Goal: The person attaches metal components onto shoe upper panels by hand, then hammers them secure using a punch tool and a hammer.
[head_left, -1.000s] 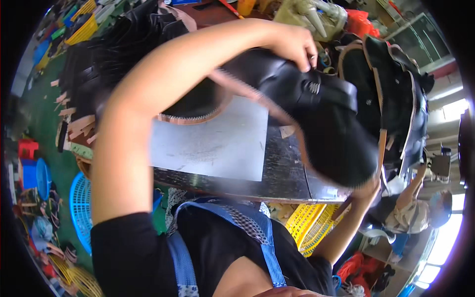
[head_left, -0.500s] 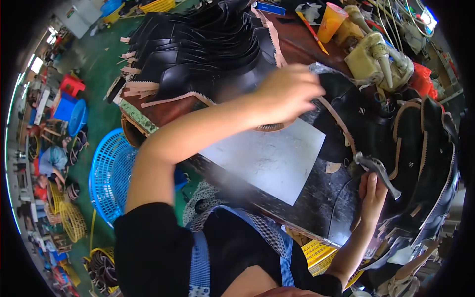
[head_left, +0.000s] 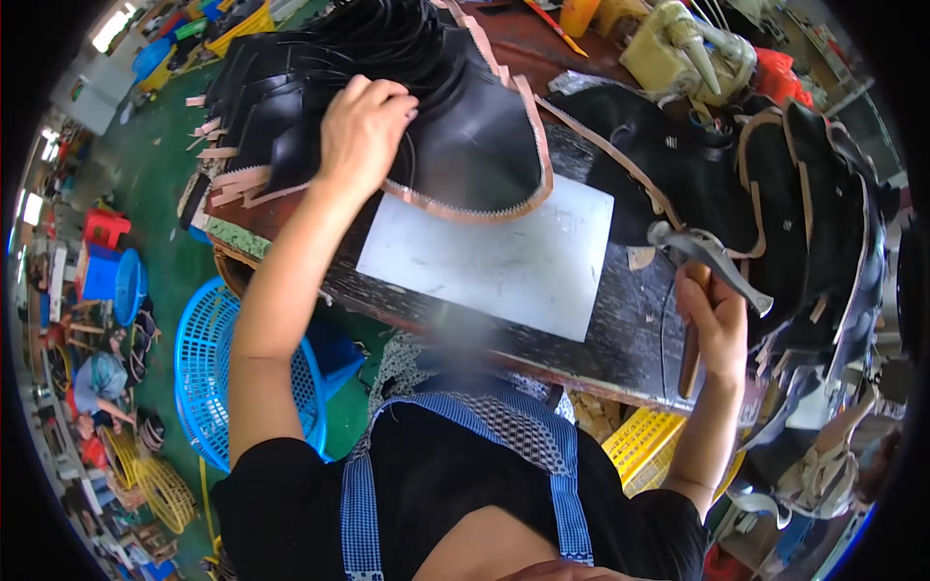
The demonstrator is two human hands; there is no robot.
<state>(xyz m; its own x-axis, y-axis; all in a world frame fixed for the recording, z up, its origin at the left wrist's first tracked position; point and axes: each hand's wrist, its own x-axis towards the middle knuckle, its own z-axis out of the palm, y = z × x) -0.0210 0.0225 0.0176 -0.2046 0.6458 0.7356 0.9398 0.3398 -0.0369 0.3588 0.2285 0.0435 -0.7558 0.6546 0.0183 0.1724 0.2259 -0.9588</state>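
Observation:
My left hand [head_left: 366, 136] is over the stack of black leather pieces [head_left: 320, 97], its fingers curled in on the leather; the fingertips are partly hidden. One broad leather piece [head_left: 475, 126] with a tan zigzag-cut border reaches from the stack onto a white board [head_left: 494, 252]. In my right hand [head_left: 715, 315], beside the board, is a hammer [head_left: 712, 259] with a metal head and a wooden handle, held by the handle. More black leather pieces [head_left: 717, 184] with tan edging lie just beyond the hammer.
The dark worktable [head_left: 620, 324] carries a yellowish container [head_left: 668, 53], a red plastic bag [head_left: 780, 77] and an orange cup [head_left: 578, 15] at the back right. A blue basket [head_left: 208, 368] stands left of the table, a yellow crate [head_left: 644, 445] below its front edge. Another person [head_left: 102, 382] is far left.
My left hand has swung left, from above the right side of the leather to the stack. The hammer stays in my right hand, its handle now showing. The whole view has shifted.

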